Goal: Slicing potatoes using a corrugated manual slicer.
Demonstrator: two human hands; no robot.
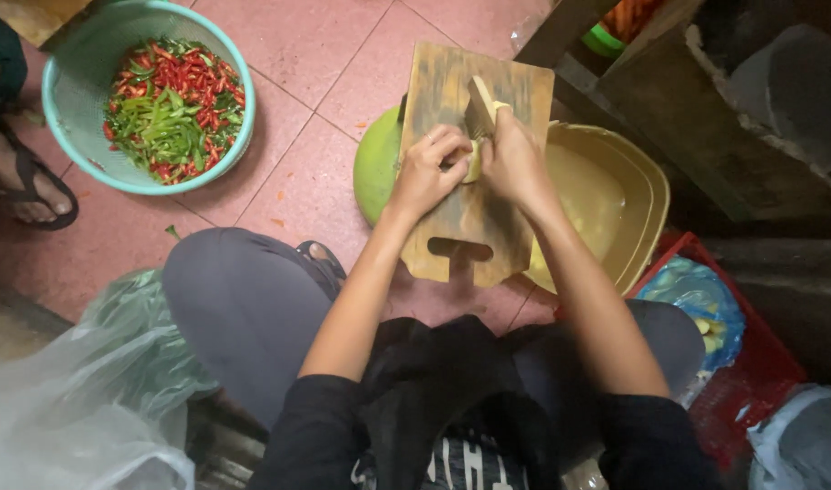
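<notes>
2 hands (pixel 470 168) closed on pale vegetable (pixel 473 161)

Bare pink floor (pixel 324 54) lay open between the teal basket of chillies (pixel 63 91) and the wooden cutting board (pixel 452 91), giving free passage on the left. To the right, the tan basin (pixel 647 195), a red crate (pixel 760 381) and a dark wooden structure (pixel 706 136) crowded close. A plastic bag (pixel 88 399) blocked the lower left.

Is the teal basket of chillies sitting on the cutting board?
No, the teal basket of chillies sits on the tiled floor, well left of the cutting board.
</notes>
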